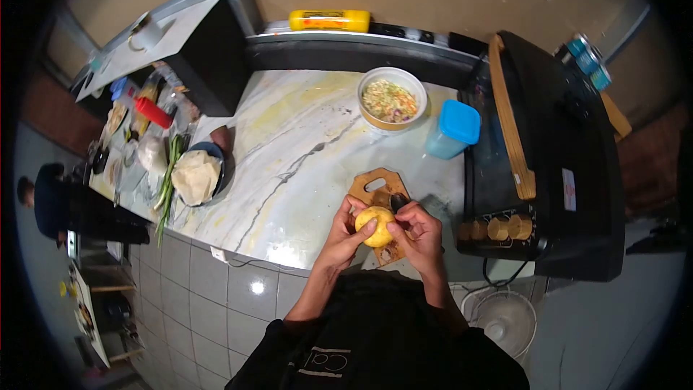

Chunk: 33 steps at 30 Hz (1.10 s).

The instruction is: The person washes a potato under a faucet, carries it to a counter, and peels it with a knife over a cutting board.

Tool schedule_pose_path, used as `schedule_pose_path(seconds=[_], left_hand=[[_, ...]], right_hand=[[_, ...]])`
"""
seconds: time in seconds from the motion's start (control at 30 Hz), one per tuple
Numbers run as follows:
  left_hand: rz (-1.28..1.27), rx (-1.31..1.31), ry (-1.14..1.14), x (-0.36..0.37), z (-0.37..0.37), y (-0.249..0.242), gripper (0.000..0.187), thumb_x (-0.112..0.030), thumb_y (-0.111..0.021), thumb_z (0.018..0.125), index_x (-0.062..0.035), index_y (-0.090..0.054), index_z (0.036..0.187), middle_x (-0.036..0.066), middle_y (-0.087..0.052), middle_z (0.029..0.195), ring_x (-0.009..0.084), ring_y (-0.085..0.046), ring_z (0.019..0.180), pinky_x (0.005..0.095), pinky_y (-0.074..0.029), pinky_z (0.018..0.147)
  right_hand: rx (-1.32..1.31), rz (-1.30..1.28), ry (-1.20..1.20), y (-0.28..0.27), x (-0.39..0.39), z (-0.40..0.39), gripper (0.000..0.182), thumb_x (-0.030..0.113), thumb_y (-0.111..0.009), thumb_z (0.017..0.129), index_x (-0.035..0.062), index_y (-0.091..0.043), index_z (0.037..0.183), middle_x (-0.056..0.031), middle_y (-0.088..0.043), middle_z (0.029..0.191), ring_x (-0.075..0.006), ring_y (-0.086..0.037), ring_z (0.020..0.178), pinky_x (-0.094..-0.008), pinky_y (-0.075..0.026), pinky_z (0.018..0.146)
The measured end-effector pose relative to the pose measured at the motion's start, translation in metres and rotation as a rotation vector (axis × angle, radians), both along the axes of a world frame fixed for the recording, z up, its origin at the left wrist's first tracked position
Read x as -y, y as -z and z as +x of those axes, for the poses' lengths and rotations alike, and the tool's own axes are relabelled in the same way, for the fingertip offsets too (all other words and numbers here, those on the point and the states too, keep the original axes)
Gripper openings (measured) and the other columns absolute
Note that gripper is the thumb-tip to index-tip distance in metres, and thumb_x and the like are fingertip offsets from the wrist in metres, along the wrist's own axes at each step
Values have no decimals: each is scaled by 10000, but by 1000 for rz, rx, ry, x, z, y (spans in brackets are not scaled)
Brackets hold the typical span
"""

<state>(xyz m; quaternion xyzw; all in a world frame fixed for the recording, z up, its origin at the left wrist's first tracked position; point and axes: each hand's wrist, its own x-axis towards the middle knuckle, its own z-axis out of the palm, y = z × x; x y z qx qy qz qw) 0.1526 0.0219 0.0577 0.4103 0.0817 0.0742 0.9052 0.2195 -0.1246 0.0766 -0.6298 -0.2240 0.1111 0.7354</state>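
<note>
Between my two hands is a round yellow potato-like item [375, 227], held above a wooden cutting board [369, 182]. My left hand [346, 235] grips its left side, thumb on the front. On its right side, my right hand [416, 233] presses with the thumb, the fingers curled. A dark object [398, 202] shows on the board just behind the yellow item; what it is I cannot make out. Small brownish bits lie on the lower part of the board.
A bowl of shredded vegetables [390, 98] and a blue-lidded container [458, 127] stand behind the board. To the right is a black oven [556, 152]. At left are a plate with flat white pieces [197, 177], green onions [170, 180] and a red bottle [154, 112]. A person [54, 202] stands far left.
</note>
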Motion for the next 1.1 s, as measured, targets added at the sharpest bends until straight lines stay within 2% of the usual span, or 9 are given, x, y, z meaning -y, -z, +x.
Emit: schedule_pose_path(seconds=[0.27,0.47,0.57,0.7,0.83,0.87,0.97,1.0,1.1], left_hand=[[-57,-9,-49,2,-26,-13,300,-128,-640,942,-60,-482,1188,37,-601,1029,103,-591,949,251,-492,837],[83,-134,-197,14,-57,-25,218,-162,-620,958,-35,-574,1129,21,-601,1030,94,-587,961,258,-495,852],[-71,-196,-254,29,-75,-19,225,-189,-598,973,-38,-559,1135,22,-603,1009,97,-599,963,257,-505,842],[-199,-297,-426,51,-89,-16,248,-331,-539,989,-101,-513,1078,89,-609,1005,244,-652,915,411,-569,774],[-311,-398,-622,65,-123,-15,297,-372,-585,927,-121,-499,1059,92,-605,1007,283,-646,865,397,-547,716],[-318,-397,-710,69,-133,-20,298,-359,-615,894,-128,-495,1040,77,-595,979,263,-639,817,370,-537,647],[-208,-247,-774,70,-181,-20,293,-318,-631,881,-127,-484,1048,58,-563,929,228,-623,759,333,-525,567],[-195,-119,-802,72,-196,-26,300,-295,-644,868,-123,-478,1049,53,-546,896,213,-613,734,316,-519,532],[-348,445,-695,76,-229,-36,332,-222,-712,782,-98,-479,983,61,-541,813,198,-596,613,310,-525,434]], right_hand=[[-31,-105,21,7,-18,-5,268,86,-569,976,25,-483,730,56,-407,667,-17,-369,633,-208,-305,539],[-134,-90,-254,-2,-9,-8,187,117,-509,1010,42,-489,840,13,-496,713,-53,-474,589,-215,-414,542],[-170,-94,-299,-6,-4,-14,154,105,-512,1005,36,-482,870,-3,-498,709,-60,-492,584,-213,-411,536],[-150,-188,-429,-1,21,-11,159,64,-535,984,20,-501,835,-8,-524,730,-56,-503,607,-213,-414,549],[-70,-175,-649,6,38,-4,163,44,-630,922,-1,-549,788,-22,-561,780,-53,-511,660,-213,-412,592],[-10,-113,-767,2,40,2,89,2,-669,868,-17,-590,832,-64,-581,791,-117,-560,743,-259,-445,693],[-28,193,-1132,-37,45,9,133,58,-678,870,-54,-607,888,-108,-583,873,-217,-571,813,-337,-457,747],[-58,332,-1241,-46,45,10,219,150,-688,863,-53,-635,925,-127,-591,829,-274,-585,769,-386,-464,754],[-349,879,-1465,-33,35,7,272,224,-690,859,-38,-636,908,-151,-629,802,-283,-615,722,-372,-484,688]])
